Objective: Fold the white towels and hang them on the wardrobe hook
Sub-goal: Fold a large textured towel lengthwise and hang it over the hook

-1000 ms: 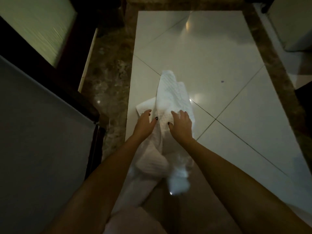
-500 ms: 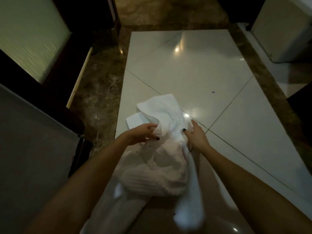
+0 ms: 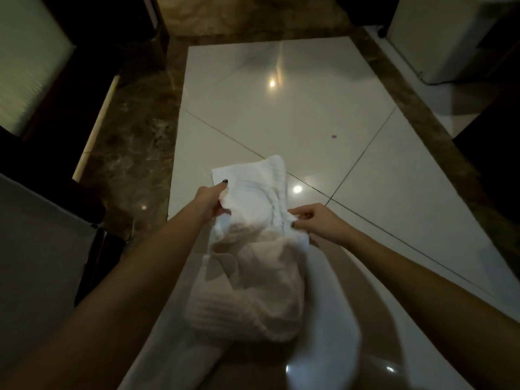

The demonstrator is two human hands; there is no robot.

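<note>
**Bunched towel plus two small pinches = lopsided fold incoming**

Holding the white towel [image 3: 253, 277] up between both hands over the glossy floor [image 3: 281, 114]. Gripping its left edge with the left hand [image 3: 211, 201], thumb on top of the cloth, fingers tucked underneath. Pinching the opposite edge with the right hand [image 3: 318, 223], fingers curled in on a gather of fabric. Leaves a short flap poking out past the hands and a fat crumpled bulk sagging below them, back toward the body.

Biggest worry: folding it as is. Could trap that wad inside and give a lump instead of a flat fold, purely from grabbing gathered cloth rather than clean corners.

Second worry: losing one side. Only takes the right-hand pinch slipping under the weight hanging below the hands to dump half of it onto the floor. Not great with a little purple speck [image 3: 333, 135] sitting on the tiles out beyond the hands.

Can't call the pale strip [image 3: 183, 358] trailing under the left forearm as towel or clothing. If towel, easy to step on and yank loose.

No wardrobe hook anywhere in view, so guessing hanging comes later.
</note>
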